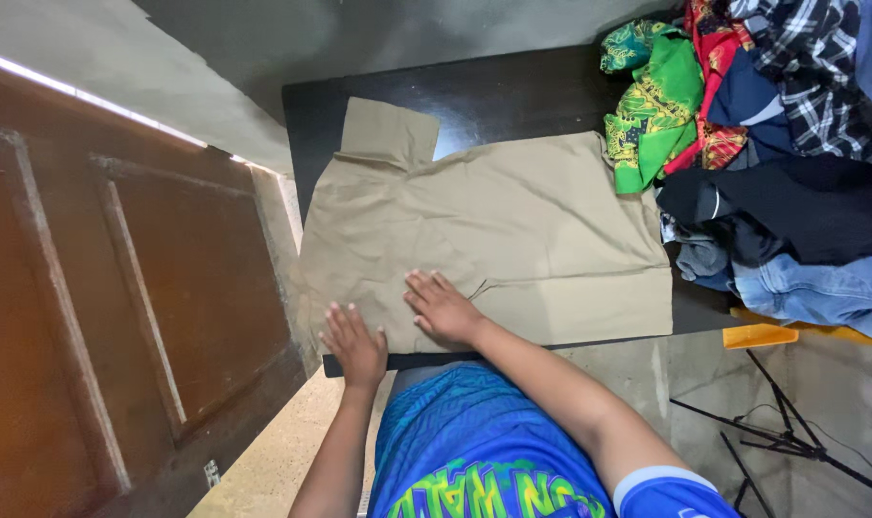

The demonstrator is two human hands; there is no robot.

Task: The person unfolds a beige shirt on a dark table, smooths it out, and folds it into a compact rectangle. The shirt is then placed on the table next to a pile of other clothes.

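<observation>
**Both hands flat on a khaki garment spread over a dark table**

Left hand (354, 343): fully open, fingers straight and slightly spread, palm down. It grips nothing. It lies pressed on the near edge of the khaki garment (512, 230), close to the table's front edge.

Right hand (442, 307): also open and flat, fingers extended and close together, palm down on the cloth. It holds nothing. It sits just beside the left hand, a little further in from the edge, next to a small crease in the fabric.

Khaki garment: spread flat, covering most of the dark table (512, 91). One folded sleeve-like part juts out at the far side; the left portion hangs over the table's edge.

Forearms: both bare. The right arm ends in a blue sleeve with a white band. The person wears a blue shirt (474, 451) with green lettering.

Surroundings: a pile of clothes (771, 144) occupies the right end of the table, touching the garment's right edge. It includes a green patterned cloth (661, 110), a red patterned piece, a checked shirt, dark items and blue jeans (819, 288). A brown wooden door (119, 307) stands to the left. Black stand legs (790, 441) rest on the floor at the lower right.
</observation>
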